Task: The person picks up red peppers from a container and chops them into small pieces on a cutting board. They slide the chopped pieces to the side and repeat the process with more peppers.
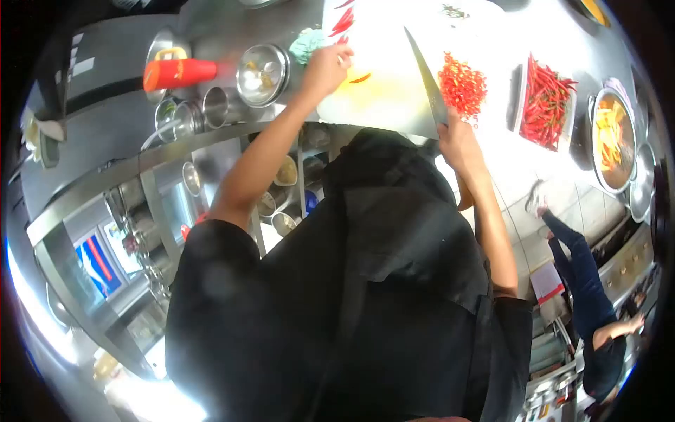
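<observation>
Grasping the handle of a long, straight, grey metal knife [426, 79], the right hand [458, 144] is closed at the near edge of a white rectangular cutting board [387, 42]. In the head view, the blade points forward and slants left; this probably lets the wrist stay in line with the forearm. Whether the edge touches the board cannot be told.

The left hand [328, 70] is at the board's left side, fingers bent. Whether it pinches anything cannot be told. Slender whole red chillies [342, 24] lie just beyond its fingertips, presumably placed there for short reach. A single orange-red chilli piece [360, 78] lies between hand and blade, on a yellow-stained area.

A heap of finely chopped red chilli [462, 86] lies right of the blade, likely separated from the uncut chillies by intent. Further right, a white rectangular tray [522, 98] holds more whole red chillies, apparently for containment.

A crumpled pale-green cloth [307, 46] is just beside the left hand on the grey metal worktop [225, 28], a position that suits wiping.
</observation>
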Demonstrator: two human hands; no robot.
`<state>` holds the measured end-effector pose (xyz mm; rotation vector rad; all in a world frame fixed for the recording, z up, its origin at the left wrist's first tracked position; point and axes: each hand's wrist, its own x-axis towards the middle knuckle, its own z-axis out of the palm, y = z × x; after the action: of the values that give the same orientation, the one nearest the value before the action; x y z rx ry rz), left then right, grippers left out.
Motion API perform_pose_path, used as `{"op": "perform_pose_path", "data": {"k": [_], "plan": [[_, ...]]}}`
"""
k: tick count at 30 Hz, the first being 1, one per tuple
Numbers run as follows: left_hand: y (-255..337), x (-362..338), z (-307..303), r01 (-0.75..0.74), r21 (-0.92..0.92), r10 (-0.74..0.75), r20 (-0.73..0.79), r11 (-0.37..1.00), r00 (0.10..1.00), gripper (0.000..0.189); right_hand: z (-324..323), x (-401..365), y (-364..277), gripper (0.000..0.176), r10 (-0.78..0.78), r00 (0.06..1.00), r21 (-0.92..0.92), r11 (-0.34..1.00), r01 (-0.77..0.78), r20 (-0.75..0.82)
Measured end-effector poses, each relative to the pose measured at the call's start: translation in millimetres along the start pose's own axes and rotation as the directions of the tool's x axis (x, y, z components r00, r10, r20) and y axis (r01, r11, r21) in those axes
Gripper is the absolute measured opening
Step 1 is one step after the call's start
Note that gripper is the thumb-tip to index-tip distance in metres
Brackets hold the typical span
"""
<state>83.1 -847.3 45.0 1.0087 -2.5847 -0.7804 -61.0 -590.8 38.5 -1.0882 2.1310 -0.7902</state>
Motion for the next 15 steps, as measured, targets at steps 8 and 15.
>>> {"op": "perform_pose_path", "data": {"k": [8,15], "plan": [[27.6,-14.9,43.0,0.051,-0.075,-0.044,0.087,0.996,0.995,0.009,0.0,13.3,13.5,0.026,0.107,0.991,0.024,0.994,-0.109,0.083],[41.5,-27.1,63.8,0.244,-0.675,-0.133,0.213,0.697,0.968,0.003,-10.0,3.7,2.8,0.017,0.090,0.993,-0.137,0.985,-0.101,-0.082]]}}
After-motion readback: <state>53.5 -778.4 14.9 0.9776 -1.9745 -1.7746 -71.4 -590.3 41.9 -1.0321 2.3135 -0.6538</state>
